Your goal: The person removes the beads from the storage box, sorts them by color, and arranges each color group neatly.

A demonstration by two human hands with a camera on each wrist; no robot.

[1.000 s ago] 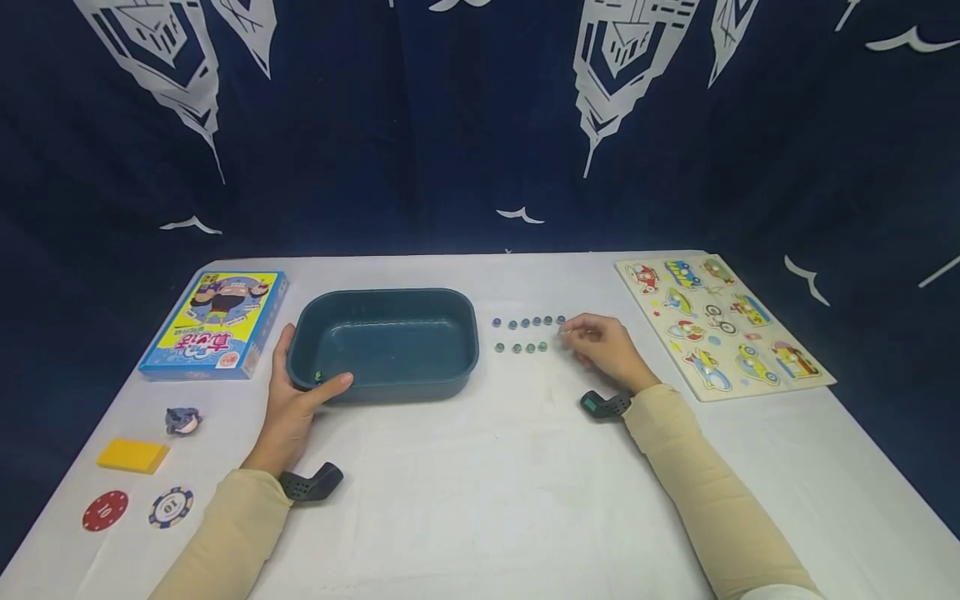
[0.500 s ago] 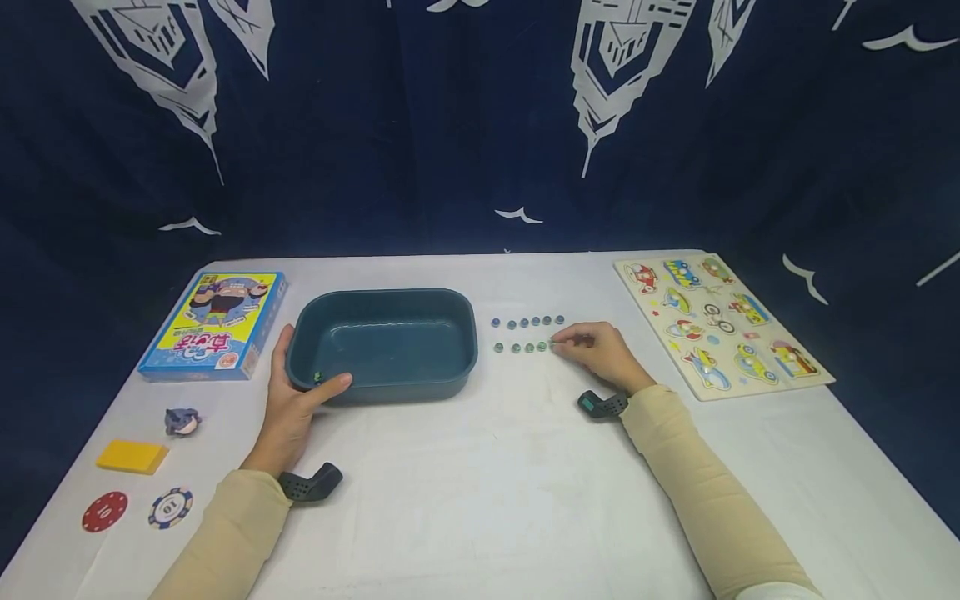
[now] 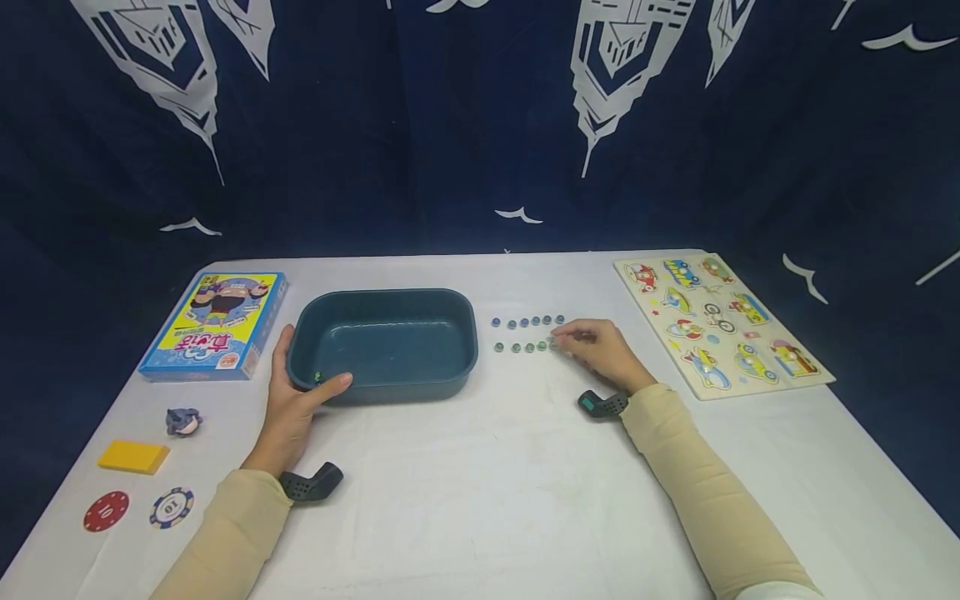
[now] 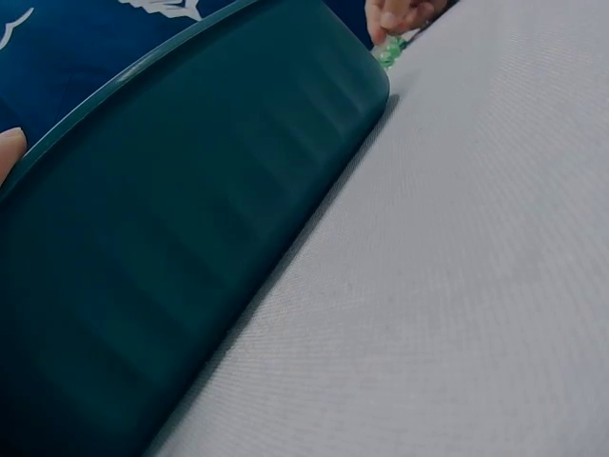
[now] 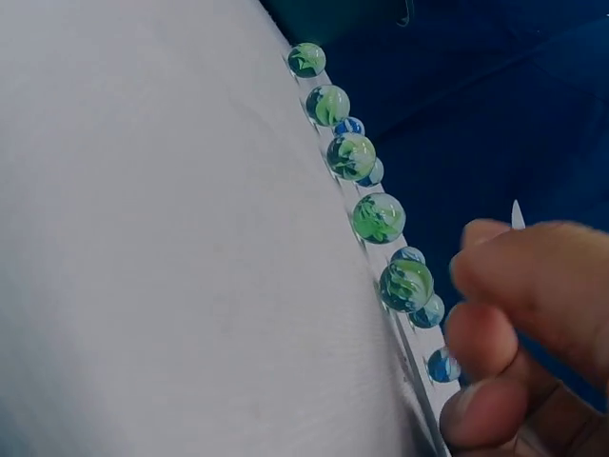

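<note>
My left hand grips the left front corner of a dark teal plastic basin, thumb over the rim and fingers along its outer side. A small green marble lies inside near that thumb. My right hand is just right of the front row of green swirled marbles, its bent fingertips close beside the end marble and holding nothing. Behind runs a row of blue marbles. In the left wrist view the basin wall hides most of the marbles.
A blue and yellow game box lies at left, above a small shark figure, a yellow block, a red chip and a blue-white chip. A wooden picture puzzle board lies at back right.
My right hand has brought a green marble to the right end of the front row, let it go and lifted slightly off it. My left hand has stayed on the basin.
</note>
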